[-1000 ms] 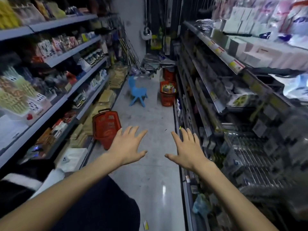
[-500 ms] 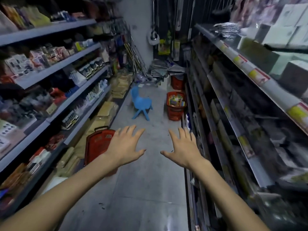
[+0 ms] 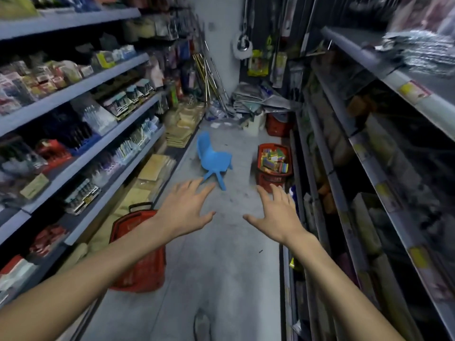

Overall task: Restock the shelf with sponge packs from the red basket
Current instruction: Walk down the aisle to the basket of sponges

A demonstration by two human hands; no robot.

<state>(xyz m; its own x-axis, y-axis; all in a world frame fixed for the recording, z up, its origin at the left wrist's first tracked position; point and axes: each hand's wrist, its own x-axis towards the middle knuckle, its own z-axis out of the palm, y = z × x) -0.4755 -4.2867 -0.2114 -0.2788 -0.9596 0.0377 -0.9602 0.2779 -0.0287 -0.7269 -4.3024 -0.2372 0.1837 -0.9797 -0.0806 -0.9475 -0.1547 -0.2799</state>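
Note:
A red basket (image 3: 261, 153) holding colourful sponge packs (image 3: 273, 160) stands on the aisle floor by the right-hand shelving (image 3: 349, 143), some way ahead of me. Both my arms reach forward over the floor. My left hand (image 3: 183, 212) and my right hand (image 3: 277, 216) are spread with straight fingers and hold nothing. Neither hand touches the basket or the shelves.
A small blue plastic chair (image 3: 213, 157) stands mid-aisle, left of the sponge basket. Another red basket (image 3: 140, 254) sits on the floor at the left, under my left forearm. A third red basket (image 3: 277, 124) and piled goods block the aisle's far end. Stocked shelves line both sides.
The view has advanced down the aisle; the chair and the sponge basket appear closer and larger. Both hands stay spread and empty in front of me.

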